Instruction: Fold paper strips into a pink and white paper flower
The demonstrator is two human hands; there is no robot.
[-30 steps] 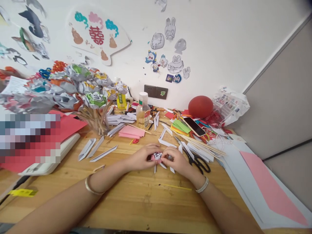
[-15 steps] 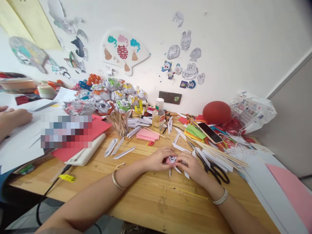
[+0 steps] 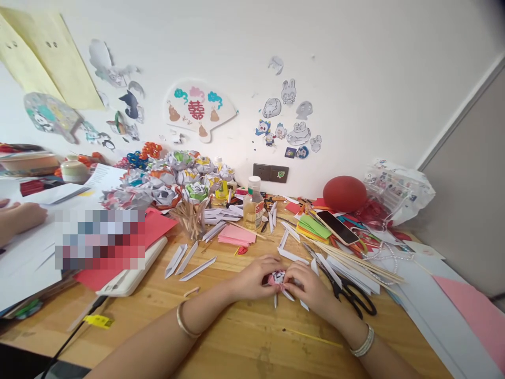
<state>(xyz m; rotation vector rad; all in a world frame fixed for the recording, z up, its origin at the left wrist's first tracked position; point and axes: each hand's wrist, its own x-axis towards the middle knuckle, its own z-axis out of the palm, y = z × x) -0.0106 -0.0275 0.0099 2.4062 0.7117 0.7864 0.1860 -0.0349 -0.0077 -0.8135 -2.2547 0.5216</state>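
Note:
Between both hands, low over the wooden table (image 3: 232,331), is a small pink and white folded paper flower (image 3: 278,277). My left hand (image 3: 254,278) has its fingers curled round the flower's left side. With thumb and fingers pinched together, my right hand (image 3: 305,284) grips its right edge. My fingers cover part of the flower. White folded paper strips (image 3: 289,295) poke out beneath the hands. Just right of my right hand lie black-handled scissors (image 3: 351,295). Beyond my left hand sits a stack of pink paper (image 3: 236,235).
A glue bottle (image 3: 253,202) and a cup of sticks (image 3: 190,218) stand behind. Paper flowers (image 3: 173,179) pile up at back left. A phone (image 3: 338,227), wooden skewers (image 3: 355,256) and a red balloon (image 3: 344,193) lie right. Another person's hand (image 3: 27,217) rests at far left.
The view has tilted upward a little, so the table and hands appear lower. Both hands stay on the paper flower, with only slight finger movement.

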